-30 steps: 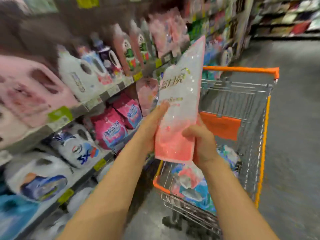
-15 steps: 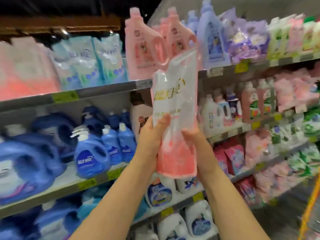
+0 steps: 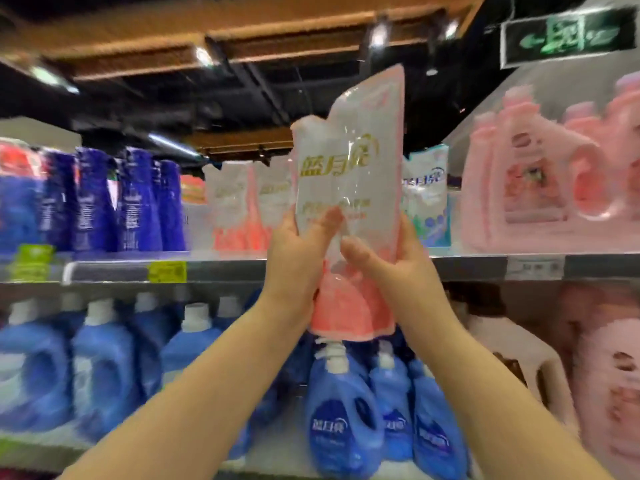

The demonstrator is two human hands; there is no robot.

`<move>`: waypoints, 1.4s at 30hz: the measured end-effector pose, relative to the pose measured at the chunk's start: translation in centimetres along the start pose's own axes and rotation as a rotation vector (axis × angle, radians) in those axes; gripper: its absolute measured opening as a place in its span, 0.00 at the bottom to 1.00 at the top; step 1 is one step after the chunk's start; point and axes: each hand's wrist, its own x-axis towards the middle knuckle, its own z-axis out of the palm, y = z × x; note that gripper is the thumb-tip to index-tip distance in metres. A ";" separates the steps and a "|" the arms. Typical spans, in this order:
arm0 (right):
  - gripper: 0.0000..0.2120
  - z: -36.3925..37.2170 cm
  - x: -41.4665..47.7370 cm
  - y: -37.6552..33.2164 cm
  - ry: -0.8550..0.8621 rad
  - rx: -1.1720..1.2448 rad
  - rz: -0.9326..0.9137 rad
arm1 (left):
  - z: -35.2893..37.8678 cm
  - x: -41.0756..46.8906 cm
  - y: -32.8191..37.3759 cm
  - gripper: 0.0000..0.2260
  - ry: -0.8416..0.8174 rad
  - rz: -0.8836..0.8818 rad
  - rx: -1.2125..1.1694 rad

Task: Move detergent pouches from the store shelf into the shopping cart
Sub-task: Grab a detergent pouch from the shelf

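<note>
A white and pink detergent pouch (image 3: 349, 174) with gold lettering is upright, raised in front of the top shelf (image 3: 221, 268). My left hand (image 3: 298, 258) grips its left side with the thumb across the front. My right hand (image 3: 388, 265) grips its right side. Behind it, matching white and pink pouches (image 3: 242, 202) stand on the top shelf, and a white and teal pouch (image 3: 426, 195) stands to the right. The shopping cart is out of view.
Dark blue bottles (image 3: 104, 202) stand on the top shelf at left, big pink jugs (image 3: 554, 174) at right. Blue detergent bottles (image 3: 346, 420) fill the lower shelf, with pink jugs (image 3: 609, 375) at its right. A green exit sign (image 3: 568, 36) hangs overhead.
The view swung from the cart to the upper shelf. Both hands kept hold of the pouch and raised it up to top shelf level.
</note>
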 end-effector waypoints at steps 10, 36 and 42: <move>0.33 6.2 12.9 5.7 -0.204 0.132 -0.009 | -6.4 11.3 1.6 0.16 0.051 0.075 0.284; 0.23 21.5 30.2 19.5 -0.305 -0.256 0.473 | -26.4 29.5 -6.4 0.08 0.013 -0.319 0.292; 0.31 23.6 31.1 21.4 -0.267 -0.355 0.488 | -29.0 30.8 -7.6 0.12 -0.012 -0.345 0.231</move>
